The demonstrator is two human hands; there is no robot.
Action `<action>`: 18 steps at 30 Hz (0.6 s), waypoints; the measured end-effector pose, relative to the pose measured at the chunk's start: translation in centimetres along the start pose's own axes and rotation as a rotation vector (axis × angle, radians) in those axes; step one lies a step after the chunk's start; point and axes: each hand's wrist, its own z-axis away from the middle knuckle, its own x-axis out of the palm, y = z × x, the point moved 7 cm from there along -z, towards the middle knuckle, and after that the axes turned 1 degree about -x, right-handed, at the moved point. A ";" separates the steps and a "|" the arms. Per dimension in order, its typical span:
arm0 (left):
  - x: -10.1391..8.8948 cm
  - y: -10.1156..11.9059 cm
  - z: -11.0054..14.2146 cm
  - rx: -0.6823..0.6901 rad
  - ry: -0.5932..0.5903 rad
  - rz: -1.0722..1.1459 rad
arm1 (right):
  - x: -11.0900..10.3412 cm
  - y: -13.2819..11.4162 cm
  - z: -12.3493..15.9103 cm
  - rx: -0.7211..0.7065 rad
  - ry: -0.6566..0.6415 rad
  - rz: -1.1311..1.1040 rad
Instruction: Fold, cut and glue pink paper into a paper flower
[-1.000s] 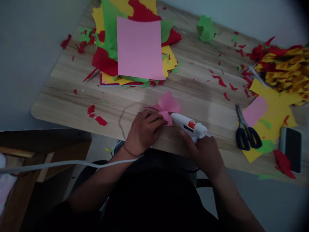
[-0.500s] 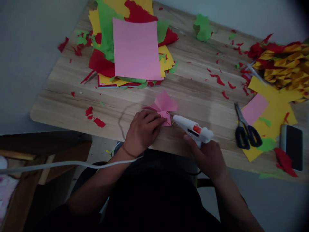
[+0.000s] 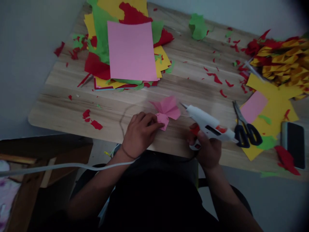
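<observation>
My left hand [image 3: 141, 133] is closed on a small folded pink paper piece [image 3: 167, 111] near the table's front edge, thumb and fingers pinching its lower part. Its upper flaps fan out past my fingertips, slightly blurred. In my right hand [image 3: 207, 146] is a white hot glue gun [image 3: 207, 122] with an orange trigger, my fingers wrapped round its handle. The gun's metal nozzle points up and left, a short way right of the paper flaps and apart from them. The underside of the paper is hidden.
Behind my hands lies a stack of coloured paper with a pink sheet [image 3: 132, 51] on top. To the right are dark-handled scissors [image 3: 246, 129], yellow paper [image 3: 275, 109], a phone [image 3: 293, 145] and a heap of folded yellow pieces [image 3: 282, 64]. Red scraps [image 3: 96, 124] litter the wooden table [image 3: 58, 106].
The glue gun has moved right, away from the pink paper, and its side shows more. The paper piece has turned in my left hand, its flaps now leaning to the right.
</observation>
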 end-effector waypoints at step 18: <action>0.1 -0.2 -0.1 -0.010 -0.030 0.024 | 5.2 -0.4 -1.1 -0.238 0.059 -0.123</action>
